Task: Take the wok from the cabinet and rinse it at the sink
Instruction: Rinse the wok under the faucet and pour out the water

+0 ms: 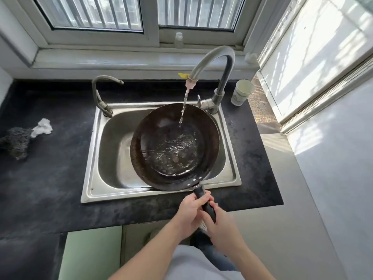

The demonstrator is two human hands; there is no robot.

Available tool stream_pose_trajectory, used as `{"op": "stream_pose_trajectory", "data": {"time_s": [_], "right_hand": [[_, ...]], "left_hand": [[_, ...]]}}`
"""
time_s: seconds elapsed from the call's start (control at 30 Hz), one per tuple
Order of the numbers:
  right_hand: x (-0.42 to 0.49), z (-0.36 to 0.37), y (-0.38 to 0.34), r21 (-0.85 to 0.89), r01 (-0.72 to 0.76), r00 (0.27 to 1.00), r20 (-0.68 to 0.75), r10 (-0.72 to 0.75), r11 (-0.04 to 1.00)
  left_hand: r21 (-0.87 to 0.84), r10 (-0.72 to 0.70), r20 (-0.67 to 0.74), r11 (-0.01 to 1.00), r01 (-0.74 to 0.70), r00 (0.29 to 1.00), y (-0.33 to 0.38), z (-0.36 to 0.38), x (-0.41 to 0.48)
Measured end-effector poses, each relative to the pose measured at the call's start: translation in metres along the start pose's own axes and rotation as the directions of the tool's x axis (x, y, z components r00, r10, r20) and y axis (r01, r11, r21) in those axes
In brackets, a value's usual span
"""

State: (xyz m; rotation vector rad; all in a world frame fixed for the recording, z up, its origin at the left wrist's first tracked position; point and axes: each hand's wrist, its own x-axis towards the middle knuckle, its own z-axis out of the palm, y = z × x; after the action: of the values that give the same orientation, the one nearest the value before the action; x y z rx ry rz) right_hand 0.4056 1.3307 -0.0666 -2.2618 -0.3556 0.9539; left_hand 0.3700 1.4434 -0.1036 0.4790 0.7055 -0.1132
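Note:
A dark round wok (159, 126) lies across the right half of the steel sink (109, 150), with its black handle (205, 203) sticking out over the front rim. Water streams from the tall faucet (218, 57) into the wok and pools in its bottom. My left hand (189, 209) grips the handle near the wok. My right hand (219, 223) grips the handle's lower end, just behind the left hand.
A second, smaller tap (101, 91) stands at the sink's back left corner. A paper cup (242, 91) sits right of the faucet. A dark scrubber (16, 142) and a white wad (42, 127) lie on the black counter (50, 178) to the left. Windows run behind.

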Motion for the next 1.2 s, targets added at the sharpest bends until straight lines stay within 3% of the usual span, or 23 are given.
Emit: {"op": "stream_pose_trajectory", "data": {"time_s": [0.27, 0.57, 0.83, 1.03, 1.2], "right_hand": [[0.004, 0.005, 0.007, 0.000, 0.007, 0.999, -0.049, -0.007, 1.000], [0.015, 0.016, -0.006, -0.070, 0.119, 0.993, 0.035, -0.116, 0.990], [0.010, 0.015, -0.002, -0.054, 0.090, 0.995, 0.055, -0.087, 0.994], [0.011, 0.000, 0.010, -0.063, 0.081, 0.996, 0.040, -0.079, 0.995], [0.020, -0.001, 0.009, -0.112, 0.091, 0.996, 0.031, -0.088, 0.990]], "left_hand": [[0.016, -0.009, -0.008, 1.000, 0.009, 1.000, 0.002, 0.002, 0.000], [0.026, 0.087, -0.105, 0.996, -0.085, 0.991, 0.017, -0.013, -0.011], [-0.038, 0.107, -0.092, 0.993, -0.111, 0.990, 0.010, -0.013, -0.013], [-0.001, 0.049, -0.049, 0.999, -0.049, 0.998, 0.003, 0.001, -0.001], [0.027, 0.078, -0.096, 0.997, -0.076, 0.992, 0.006, 0.004, 0.000]]}}
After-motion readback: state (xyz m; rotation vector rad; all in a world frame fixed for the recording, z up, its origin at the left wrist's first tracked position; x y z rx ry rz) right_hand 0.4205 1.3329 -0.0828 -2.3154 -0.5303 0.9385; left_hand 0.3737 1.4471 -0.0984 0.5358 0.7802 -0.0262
